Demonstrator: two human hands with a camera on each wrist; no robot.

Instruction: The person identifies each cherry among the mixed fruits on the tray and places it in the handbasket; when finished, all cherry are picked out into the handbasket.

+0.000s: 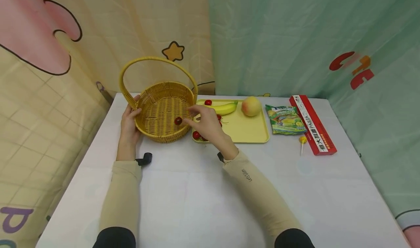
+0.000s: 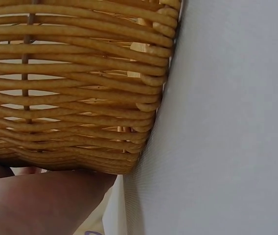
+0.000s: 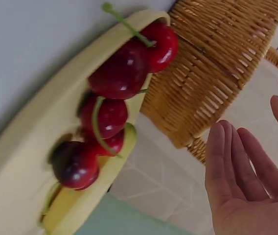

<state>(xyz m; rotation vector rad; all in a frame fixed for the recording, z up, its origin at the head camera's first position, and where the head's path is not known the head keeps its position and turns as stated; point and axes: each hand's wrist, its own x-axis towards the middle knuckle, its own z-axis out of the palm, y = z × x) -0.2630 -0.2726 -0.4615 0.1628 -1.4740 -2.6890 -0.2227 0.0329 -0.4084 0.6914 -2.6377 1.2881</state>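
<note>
A yellow wicker basket (image 1: 164,133) with a tall arched handle stands at the left of the table. My left hand (image 1: 129,126) grips its left side near the rim, and the left wrist view shows the woven wall (image 2: 75,88) close up. Over the basket's right rim hovers my right hand (image 1: 208,124), its fingers extended and the thumb apart, holding nothing. One dark red cherry (image 1: 178,121) shows against the basket's inside, just off the fingertips; whether it touches the weave I cannot tell. More cherries (image 3: 122,71), some with green stems, lie in the yellow tray (image 1: 242,135).
A banana (image 1: 226,108) and a peach (image 1: 251,106) share the tray with the cherries. To its right lie a green snack packet (image 1: 285,120), a yellow lollipop (image 1: 302,140) and a long red pasta box (image 1: 313,126). Curtains (image 1: 279,40) hang behind the white table (image 1: 190,197).
</note>
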